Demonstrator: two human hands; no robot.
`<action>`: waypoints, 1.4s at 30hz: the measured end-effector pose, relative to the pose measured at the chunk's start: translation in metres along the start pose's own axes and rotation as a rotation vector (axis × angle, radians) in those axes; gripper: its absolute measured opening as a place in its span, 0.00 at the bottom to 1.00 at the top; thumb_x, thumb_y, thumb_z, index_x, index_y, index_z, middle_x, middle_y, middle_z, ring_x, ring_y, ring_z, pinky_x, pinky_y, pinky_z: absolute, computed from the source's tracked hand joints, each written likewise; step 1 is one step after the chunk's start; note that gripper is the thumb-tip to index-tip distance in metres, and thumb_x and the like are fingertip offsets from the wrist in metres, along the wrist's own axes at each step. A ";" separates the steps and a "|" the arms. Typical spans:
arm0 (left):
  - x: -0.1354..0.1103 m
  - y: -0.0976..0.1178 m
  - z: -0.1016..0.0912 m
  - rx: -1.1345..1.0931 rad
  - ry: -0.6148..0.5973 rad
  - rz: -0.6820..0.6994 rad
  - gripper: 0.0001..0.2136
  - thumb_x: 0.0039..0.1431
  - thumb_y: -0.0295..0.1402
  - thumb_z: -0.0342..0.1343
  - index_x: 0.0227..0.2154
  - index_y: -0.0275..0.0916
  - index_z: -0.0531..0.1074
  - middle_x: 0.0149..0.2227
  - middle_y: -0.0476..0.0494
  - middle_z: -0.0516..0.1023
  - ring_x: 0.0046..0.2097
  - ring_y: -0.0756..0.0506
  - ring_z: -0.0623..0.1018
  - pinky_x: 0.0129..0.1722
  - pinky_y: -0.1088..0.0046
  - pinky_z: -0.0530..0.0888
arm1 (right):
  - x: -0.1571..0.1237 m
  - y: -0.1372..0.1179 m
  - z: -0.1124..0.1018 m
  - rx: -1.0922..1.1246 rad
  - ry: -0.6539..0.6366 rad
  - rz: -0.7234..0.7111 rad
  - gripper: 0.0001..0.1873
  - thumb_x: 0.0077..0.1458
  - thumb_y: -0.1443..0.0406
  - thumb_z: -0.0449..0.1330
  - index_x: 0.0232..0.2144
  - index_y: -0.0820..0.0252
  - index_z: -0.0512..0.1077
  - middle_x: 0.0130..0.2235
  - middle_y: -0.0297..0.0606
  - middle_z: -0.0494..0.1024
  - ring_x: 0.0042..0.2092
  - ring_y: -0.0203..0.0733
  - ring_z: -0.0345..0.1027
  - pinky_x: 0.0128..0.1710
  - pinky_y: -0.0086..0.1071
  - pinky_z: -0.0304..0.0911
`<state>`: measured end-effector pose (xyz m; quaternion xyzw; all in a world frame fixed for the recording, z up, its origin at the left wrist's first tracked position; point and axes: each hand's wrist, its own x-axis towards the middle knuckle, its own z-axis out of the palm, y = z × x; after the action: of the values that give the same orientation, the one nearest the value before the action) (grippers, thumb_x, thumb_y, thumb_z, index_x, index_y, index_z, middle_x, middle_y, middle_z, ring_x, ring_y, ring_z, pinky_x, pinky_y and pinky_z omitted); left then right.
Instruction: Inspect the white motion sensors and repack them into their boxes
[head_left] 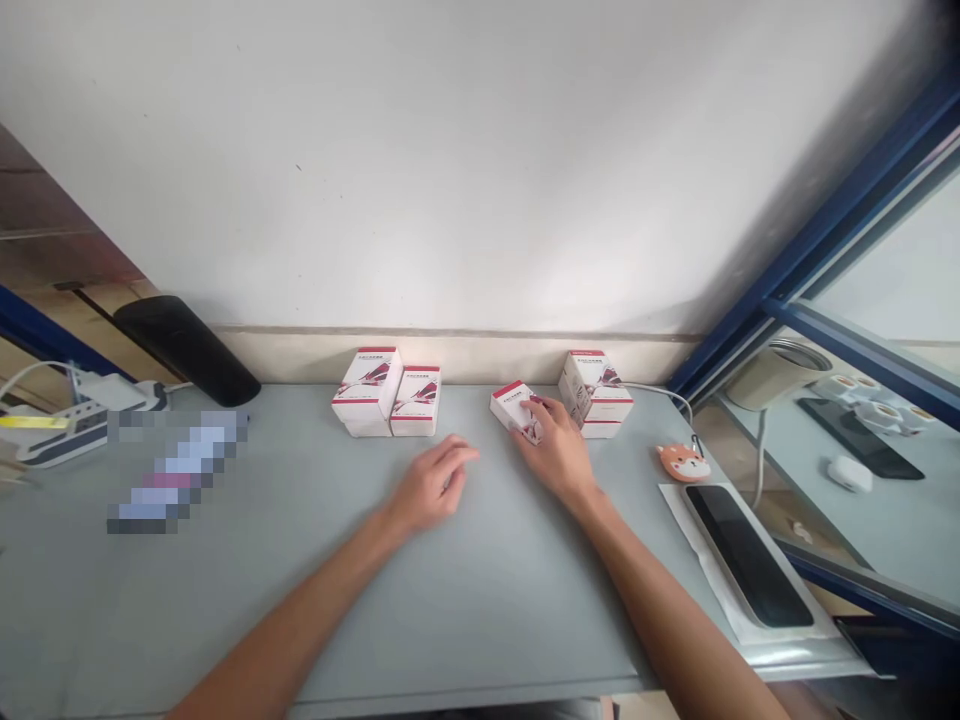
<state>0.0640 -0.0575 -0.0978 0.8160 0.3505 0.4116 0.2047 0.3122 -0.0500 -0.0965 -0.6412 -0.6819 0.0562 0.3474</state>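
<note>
Right hand (561, 448) gripping small box (510, 401); left hand (433, 484) loose, empty; probably light, stiff card; pinch opposite sides.

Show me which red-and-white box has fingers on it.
The middle box, under the right hand; the left boxes and right boxes flank it, with no fingers on their tops.

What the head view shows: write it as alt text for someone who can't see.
A person's right hand holds a white-and-red box at a gray table; the empty left hand is nearby. Similar boxes stand near the wall, left and right.
</note>
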 end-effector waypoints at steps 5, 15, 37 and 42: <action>0.003 0.000 0.001 -0.068 -0.110 -0.196 0.11 0.74 0.36 0.50 0.54 0.46 0.72 0.40 0.47 0.80 0.37 0.46 0.80 0.38 0.69 0.77 | -0.002 -0.017 -0.007 0.508 -0.123 0.031 0.25 0.64 0.50 0.65 0.57 0.54 0.74 0.56 0.43 0.81 0.54 0.50 0.78 0.55 0.43 0.72; -0.004 0.014 0.011 -0.235 0.015 -0.307 0.30 0.67 0.48 0.62 0.64 0.46 0.55 0.59 0.36 0.78 0.57 0.38 0.82 0.50 0.60 0.82 | -0.023 -0.039 -0.003 0.670 -0.282 -0.199 0.34 0.71 0.48 0.57 0.72 0.53 0.58 0.69 0.47 0.71 0.65 0.54 0.70 0.64 0.49 0.67; -0.002 0.016 0.008 0.197 0.142 -0.084 0.39 0.46 0.45 0.79 0.57 0.46 0.63 0.53 0.39 0.80 0.55 0.33 0.82 0.50 0.53 0.80 | -0.024 -0.041 -0.016 0.207 0.150 -0.320 0.27 0.67 0.45 0.47 0.43 0.57 0.75 0.29 0.36 0.79 0.28 0.42 0.70 0.33 0.35 0.62; -0.005 0.018 0.009 0.174 0.094 -0.144 0.39 0.47 0.48 0.78 0.56 0.46 0.62 0.52 0.39 0.79 0.53 0.32 0.82 0.48 0.53 0.80 | -0.024 -0.038 -0.016 0.251 0.135 -0.232 0.30 0.67 0.41 0.46 0.37 0.54 0.76 0.26 0.36 0.77 0.27 0.43 0.68 0.32 0.36 0.60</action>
<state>0.0766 -0.0741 -0.0942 0.7831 0.4519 0.4017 0.1455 0.2875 -0.0843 -0.0746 -0.5124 -0.7140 0.0572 0.4737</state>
